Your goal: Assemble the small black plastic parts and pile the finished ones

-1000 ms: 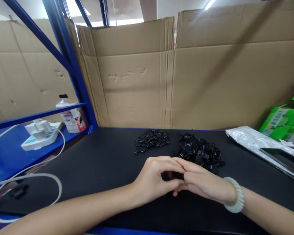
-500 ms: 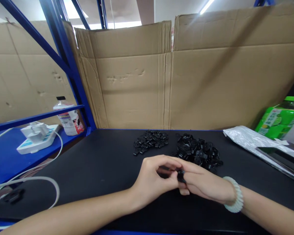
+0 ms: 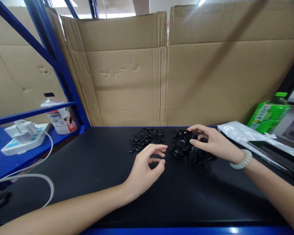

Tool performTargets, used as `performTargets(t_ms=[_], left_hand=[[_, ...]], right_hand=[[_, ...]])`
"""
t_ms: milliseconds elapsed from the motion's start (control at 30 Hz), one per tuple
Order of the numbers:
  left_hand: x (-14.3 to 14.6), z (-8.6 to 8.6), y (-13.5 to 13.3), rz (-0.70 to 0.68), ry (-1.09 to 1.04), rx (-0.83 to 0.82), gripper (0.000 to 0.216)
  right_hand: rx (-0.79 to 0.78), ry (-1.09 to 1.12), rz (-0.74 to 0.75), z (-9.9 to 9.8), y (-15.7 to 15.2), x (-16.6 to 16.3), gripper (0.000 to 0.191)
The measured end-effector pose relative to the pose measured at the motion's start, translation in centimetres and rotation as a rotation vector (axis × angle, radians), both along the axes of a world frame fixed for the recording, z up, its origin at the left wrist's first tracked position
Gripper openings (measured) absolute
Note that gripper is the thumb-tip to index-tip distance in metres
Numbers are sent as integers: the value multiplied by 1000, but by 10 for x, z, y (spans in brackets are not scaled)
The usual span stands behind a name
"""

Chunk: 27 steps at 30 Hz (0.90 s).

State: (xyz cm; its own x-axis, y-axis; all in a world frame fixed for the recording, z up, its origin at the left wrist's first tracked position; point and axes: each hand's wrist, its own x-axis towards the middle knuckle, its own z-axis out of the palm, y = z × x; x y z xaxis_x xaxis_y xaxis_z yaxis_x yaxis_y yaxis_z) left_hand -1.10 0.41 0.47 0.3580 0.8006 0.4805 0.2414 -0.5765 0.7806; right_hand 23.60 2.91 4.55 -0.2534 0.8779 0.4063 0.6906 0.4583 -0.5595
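Note:
My left hand (image 3: pixel 147 169) hovers over the black tabletop with fingers curved and thumb apart; nothing shows between them. Just behind it lies a pile of small black plastic parts (image 3: pixel 147 137). To the right is a larger, taller heap of glossy black plastic pieces (image 3: pixel 185 151). My right hand (image 3: pixel 210 143), with a pale green coiled band at the wrist, reaches onto the top of this heap. Its thumb and fingers are spread over the pieces, and the fingertips partly blend with the black parts.
A silver plastic bag (image 3: pixel 242 132) and a dark phone-like slab (image 3: pixel 274 155) lie at right, near a green bottle (image 3: pixel 269 112). A power strip (image 3: pixel 26 138), another bottle (image 3: pixel 60 117) and a white cable (image 3: pixel 50 186) are at left. Cardboard (image 3: pixel 127 75) walls the back.
My hands have parted from the small black piece they held together. The right hand has moved up and right onto the larger heap; the left has opened. The view has shifted slightly.

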Motion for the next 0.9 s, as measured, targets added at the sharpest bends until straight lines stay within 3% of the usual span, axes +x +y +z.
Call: performTargets(t_ms=[100, 267, 433, 633, 767, 900], left_hand=[[-1, -2, 0, -30, 164, 79, 38], [-1, -3, -3, -105, 432, 217, 39], [-6, -4, 3, -19, 601, 299, 49], [-10, -8, 19, 178, 823, 313, 77], [-11, -6, 20, 166, 816, 332, 71], [-11, -6, 21, 153, 725, 346, 58]], right_hand=[[167, -220, -157, -4, 11, 12, 33], [243, -297, -71, -8, 14, 16, 38], [326, -183, -47, -5, -1, -3, 30], [282, -37, 140, -14, -30, -42, 26], [218, -17, 285, -20, -43, -53, 28], [164, 26, 324, -18, -48, -55, 27]])
